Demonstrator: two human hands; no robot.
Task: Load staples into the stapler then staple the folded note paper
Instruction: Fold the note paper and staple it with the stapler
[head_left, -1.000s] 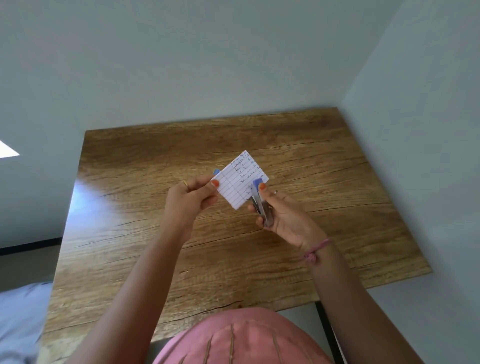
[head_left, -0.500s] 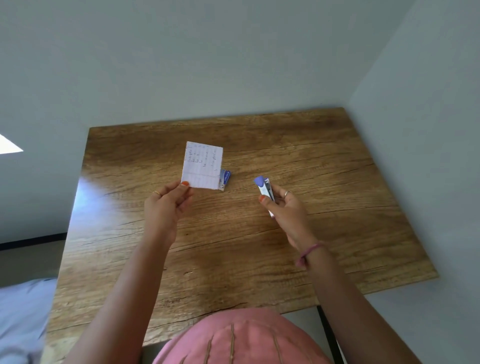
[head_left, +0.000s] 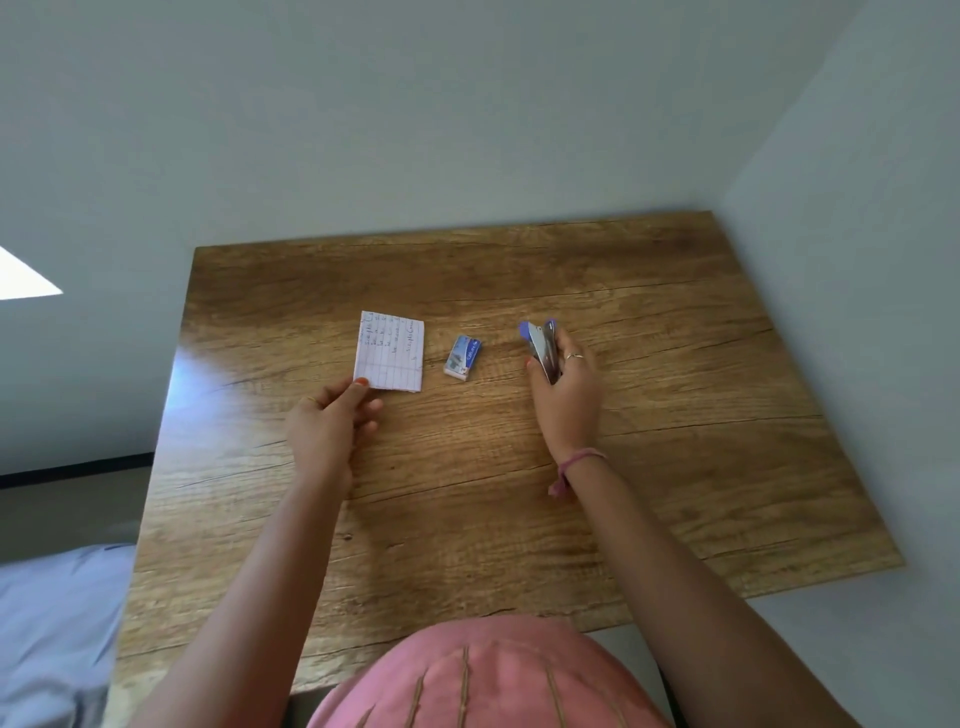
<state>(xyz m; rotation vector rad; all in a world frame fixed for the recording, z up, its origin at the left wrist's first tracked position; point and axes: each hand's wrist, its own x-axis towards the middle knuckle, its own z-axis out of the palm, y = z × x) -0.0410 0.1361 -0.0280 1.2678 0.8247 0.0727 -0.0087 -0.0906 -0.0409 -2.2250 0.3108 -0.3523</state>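
The folded lined note paper (head_left: 390, 351) lies low over the wooden table (head_left: 519, 467), left of centre, with handwriting on its upper part. My left hand (head_left: 332, 421) pinches its near left corner between thumb and fingers. A small blue staple box (head_left: 464, 355) lies flat on the table just right of the paper. Further right, my right hand (head_left: 566, 387) grips a small blue and silver stapler (head_left: 542, 348), its blue nose pointing away from me, close above the tabletop.
Grey walls stand behind the table and along its right side. The table's left edge drops to a floor with a blue-grey cloth (head_left: 52, 623) at lower left. My pink-clothed lap (head_left: 483, 680) sits at the near edge.
My hands have drawn apart: the left carried the paper to the left and down toward the table, the right took the stapler to the right and lower. The staple box is now uncovered.
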